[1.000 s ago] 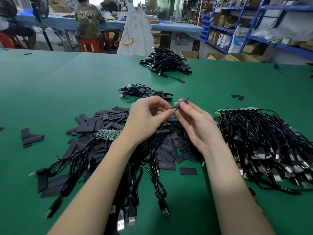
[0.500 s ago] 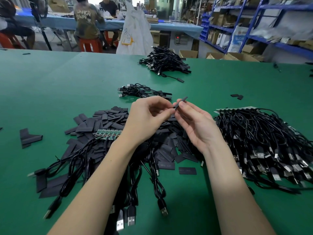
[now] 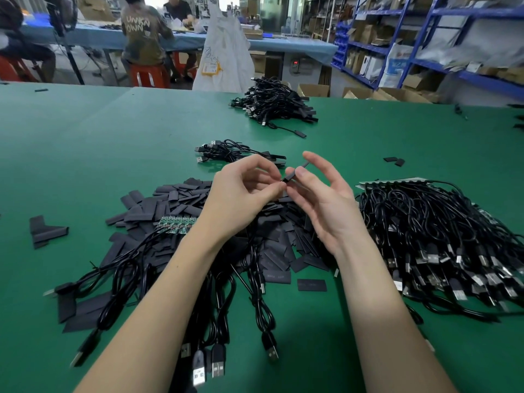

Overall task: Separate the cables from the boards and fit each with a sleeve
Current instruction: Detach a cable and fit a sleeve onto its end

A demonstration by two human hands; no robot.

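Both hands (image 3: 246,194) (image 3: 320,199) pinch sleeve (image 3: 295,173) (R loosely)

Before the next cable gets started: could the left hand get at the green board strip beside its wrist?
Probably yes. The green board strip lies uncovered on the sleeve pile just left of the wrist, but the left hand is pinching the sleeve and must release it first.

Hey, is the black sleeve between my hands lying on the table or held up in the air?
In the air. The black sleeve is held between the left hand and right hand, above the sleeve pile.
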